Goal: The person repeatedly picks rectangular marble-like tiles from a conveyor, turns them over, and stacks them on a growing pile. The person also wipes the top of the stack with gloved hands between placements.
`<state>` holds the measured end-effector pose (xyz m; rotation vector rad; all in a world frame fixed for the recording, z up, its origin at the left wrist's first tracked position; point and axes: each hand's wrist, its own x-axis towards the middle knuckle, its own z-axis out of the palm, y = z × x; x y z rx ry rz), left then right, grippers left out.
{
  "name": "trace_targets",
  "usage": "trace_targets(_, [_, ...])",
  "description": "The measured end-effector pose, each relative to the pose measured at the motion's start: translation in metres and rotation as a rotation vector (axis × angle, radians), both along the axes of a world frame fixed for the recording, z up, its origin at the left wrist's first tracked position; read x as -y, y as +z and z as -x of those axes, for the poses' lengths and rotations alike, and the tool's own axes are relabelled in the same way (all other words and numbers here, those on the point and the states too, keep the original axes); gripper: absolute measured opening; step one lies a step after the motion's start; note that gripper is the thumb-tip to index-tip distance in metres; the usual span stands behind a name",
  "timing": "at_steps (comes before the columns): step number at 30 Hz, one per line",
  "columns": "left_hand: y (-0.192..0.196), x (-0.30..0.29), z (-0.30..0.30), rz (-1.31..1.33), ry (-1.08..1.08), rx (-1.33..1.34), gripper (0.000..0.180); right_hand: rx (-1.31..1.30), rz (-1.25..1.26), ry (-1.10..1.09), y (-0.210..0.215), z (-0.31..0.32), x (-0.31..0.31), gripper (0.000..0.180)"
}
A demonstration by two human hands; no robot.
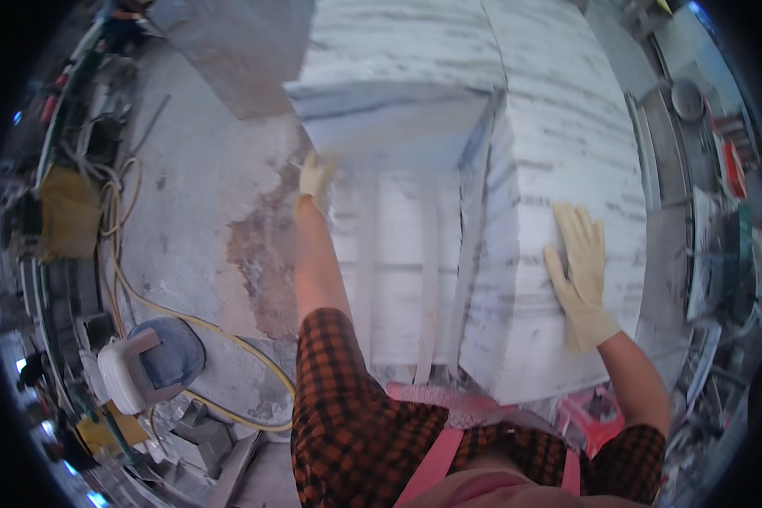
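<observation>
In the head view, both hands wear cream gloves and reach forward over white slabs with dark grey streaks. The left hand (316, 176) is at the left edge of the recess in the white stack (580, 144), near the lower left corner of a bluish-white panel (398, 127) that forms the recess's far side. Its fingers look bent, but blur hides them; whether they are clamped on the panel cannot be told. The right hand (579, 271) lies flat, palm down, on the top of the stack, to the right of the recess; its fingers are straight and slightly apart, with the thumb spread toward the recess and nothing clamped.

The stack runs along the far and right sides of the recess, its right-hand inner edge showing thin layers. Two pale strips (427, 279) run lengthwise over the white surface at the bottom. By the stack's near edge, toward its right corner, sits a pink basket (605, 411). Left of the stack are a stained grey floor (190, 161), a yellowish hose (190, 319) and a white-and-blue container (127, 368).
</observation>
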<state>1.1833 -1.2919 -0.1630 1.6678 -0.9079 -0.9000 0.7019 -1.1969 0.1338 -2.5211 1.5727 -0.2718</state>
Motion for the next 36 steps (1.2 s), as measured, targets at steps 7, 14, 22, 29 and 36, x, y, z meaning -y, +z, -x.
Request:
trace_targets(7, [0.018, 0.017, 0.023, 0.012, 0.01, -0.314, 0.033, -0.059, -0.016, -0.005, 0.007, -0.005, 0.006, 0.059])
trace_targets(14, [0.017, 0.02, 0.033, -0.008, -0.028, -0.235, 0.041, -0.064, -0.044, -0.008, 0.009, -0.006, 0.006, 0.059])
trace_targets(22, [0.022, 0.002, 0.083, -0.631, 0.03, 0.905, 0.065, 0.006, 0.036, 0.014, 0.004, -0.002, 0.002, 0.056])
trace_targets(29, [0.013, -0.243, 0.199, -0.074, 0.076, 0.159, 0.056, 0.049, 0.121, 0.013, -0.01, 0.006, -0.001, 0.055])
trace_targets(36, [0.042, -0.533, 0.233, -0.247, 0.777, -0.224, 0.025, 0.095, 0.204, 0.053, -0.021, 0.01, 0.0, 0.054])
